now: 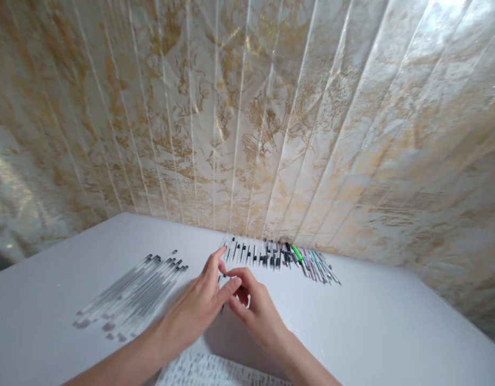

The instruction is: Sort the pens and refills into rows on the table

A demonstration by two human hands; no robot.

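My left hand and my right hand meet over the white table, fingertips touching. Between them are small dark bits of what looks like a pen part, mostly hidden by my fingers. The left thumb presses toward the right fingertips, while the left index finger points up and away. On the right, thumb and fingers are curled together in a pinch. To the left of my hands lies a loose bundle of clear pens with dark ends. Beyond my fingertips, a row of black-and-clear pens stretches sideways.
At the right of the row lie a bright green pen and several pastel pens. Patterned cloth shows at the bottom edge, close to me. A gold-and-silver curtain hangs behind the white table.
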